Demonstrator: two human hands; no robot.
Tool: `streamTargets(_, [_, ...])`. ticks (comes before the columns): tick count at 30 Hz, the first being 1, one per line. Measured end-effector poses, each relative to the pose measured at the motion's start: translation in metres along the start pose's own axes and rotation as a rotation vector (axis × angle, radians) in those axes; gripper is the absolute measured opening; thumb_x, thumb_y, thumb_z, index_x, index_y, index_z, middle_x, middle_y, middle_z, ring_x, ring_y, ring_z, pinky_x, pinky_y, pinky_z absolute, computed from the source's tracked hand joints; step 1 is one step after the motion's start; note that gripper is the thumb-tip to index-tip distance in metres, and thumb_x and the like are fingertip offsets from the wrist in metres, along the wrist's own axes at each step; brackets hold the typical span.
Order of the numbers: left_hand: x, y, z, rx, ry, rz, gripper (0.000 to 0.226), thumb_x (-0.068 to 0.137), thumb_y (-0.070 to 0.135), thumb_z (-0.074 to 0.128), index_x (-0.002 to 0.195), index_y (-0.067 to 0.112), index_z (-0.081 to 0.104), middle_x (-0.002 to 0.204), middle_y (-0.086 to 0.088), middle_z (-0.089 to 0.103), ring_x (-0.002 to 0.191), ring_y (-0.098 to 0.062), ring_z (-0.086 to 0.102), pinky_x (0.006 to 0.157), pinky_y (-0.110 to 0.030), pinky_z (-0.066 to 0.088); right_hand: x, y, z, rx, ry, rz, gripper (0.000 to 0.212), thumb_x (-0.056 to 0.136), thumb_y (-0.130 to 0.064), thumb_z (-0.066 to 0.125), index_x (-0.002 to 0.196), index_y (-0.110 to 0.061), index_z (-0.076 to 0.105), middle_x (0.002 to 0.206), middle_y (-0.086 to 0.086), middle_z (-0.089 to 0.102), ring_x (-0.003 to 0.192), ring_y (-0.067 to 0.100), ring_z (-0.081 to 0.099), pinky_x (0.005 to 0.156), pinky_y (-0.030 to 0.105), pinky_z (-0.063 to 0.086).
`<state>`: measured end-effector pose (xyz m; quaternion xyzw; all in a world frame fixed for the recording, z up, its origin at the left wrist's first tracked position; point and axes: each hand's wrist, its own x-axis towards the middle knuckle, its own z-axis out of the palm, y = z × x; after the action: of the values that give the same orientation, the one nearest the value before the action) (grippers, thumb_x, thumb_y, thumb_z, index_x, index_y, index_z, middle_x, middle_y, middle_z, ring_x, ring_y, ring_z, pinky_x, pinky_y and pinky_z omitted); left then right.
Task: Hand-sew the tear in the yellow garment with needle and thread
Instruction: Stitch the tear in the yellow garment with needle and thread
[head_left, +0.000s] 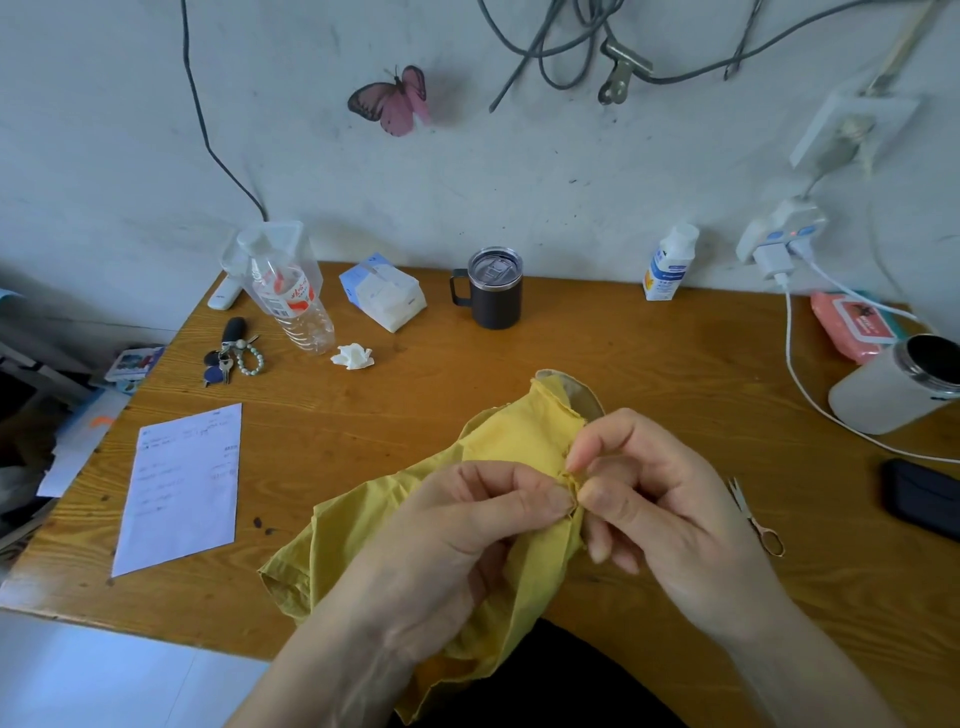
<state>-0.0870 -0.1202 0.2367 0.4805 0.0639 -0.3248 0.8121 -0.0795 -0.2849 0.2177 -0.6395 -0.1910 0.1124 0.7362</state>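
Well off to the left of both hands, a printed paper sheet (179, 488) lies flat on the wooden table (415, 405), likely pushed clear of the sewing. Beyond the hands, towards the wall, stands a lidded black mug (493, 288), out of elbow reach.

The left hand (457, 530) holds the yellow garment (519, 441) bunched up off the table, thumb and forefinger pinching a fold at the seam. This probably keeps the torn edges together and taut. The rest of the cloth trails under that hand, towards the person's lap.

The right hand (670, 499) meets it fingertip to fingertip. Its thumb and forefinger pinch the same gathered edge, and the other fingers are loosely curled below. That grip suits working a stitch through, but the needle and thread are too fine to make out.

Just to the right of the right hand, small scissors (756, 519) lie on the table, handy for snipping thread. Farther right sits a dark phone (919, 499).
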Motion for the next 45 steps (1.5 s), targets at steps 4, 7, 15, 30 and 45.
streamTargets(4, [-0.003, 0.007, -0.001, -0.039, 0.028, 0.028, 0.013, 0.064, 0.013, 0.072, 0.065, 0.000, 0.070, 0.064, -0.016, 0.067, 0.053, -0.018, 0.064, 0.053, -0.023, 0.055, 0.000, -0.002, -0.001, 0.045, 0.020, 0.015, 0.022, 0.081, -0.042, 0.066, 0.091, -0.023, 0.062, 0.063, 0.000, 0.063, 0.051, 0.011, 0.055, 0.047, 0.020, 0.046])
streamTargets(7, [-0.005, 0.012, -0.004, -0.049, 0.085, 0.035, 0.013, 0.058, 0.015, 0.075, 0.063, 0.003, 0.071, 0.061, -0.013, 0.067, 0.048, -0.015, 0.064, 0.048, -0.022, 0.054, -0.001, -0.001, -0.002, -0.025, 0.051, 0.030, 0.009, 0.081, -0.028, 0.063, 0.086, -0.021, 0.062, 0.066, 0.001, 0.064, 0.055, 0.013, 0.058, 0.051, 0.022, 0.049])
streamTargets(15, [-0.003, 0.010, 0.003, 0.067, 0.141, 0.075, 0.009, 0.057, 0.018, 0.073, 0.059, 0.009, 0.072, 0.062, -0.009, 0.068, 0.054, -0.014, 0.064, 0.055, -0.022, 0.055, -0.001, 0.002, 0.006, -0.188, 0.153, 0.043, 0.010, 0.083, -0.016, 0.053, 0.077, -0.017, 0.061, 0.064, -0.002, 0.062, 0.054, 0.007, 0.055, 0.050, 0.019, 0.047])
streamTargets(30, [-0.003, 0.007, 0.002, 0.373, 0.335, 0.243, 0.026, 0.055, 0.039, 0.070, 0.068, 0.017, 0.076, 0.069, -0.007, 0.071, 0.066, -0.018, 0.065, 0.067, -0.031, 0.056, -0.002, -0.007, 0.003, -0.636, 0.346, -0.208, 0.019, 0.086, -0.031, 0.055, 0.097, -0.019, 0.066, 0.102, -0.013, 0.065, 0.103, 0.006, 0.059, 0.086, 0.015, 0.044])
streamTargets(45, [-0.001, 0.002, 0.007, 0.574, 0.383, 0.236, 0.015, 0.070, 0.031, 0.072, 0.072, 0.017, 0.075, 0.070, -0.013, 0.071, 0.062, -0.018, 0.061, 0.065, -0.040, 0.056, 0.004, 0.003, 0.009, -1.020, 0.390, -0.397, 0.021, 0.086, -0.028, 0.057, 0.084, -0.013, 0.072, 0.094, -0.001, 0.063, 0.097, 0.014, 0.050, 0.080, 0.026, 0.044])
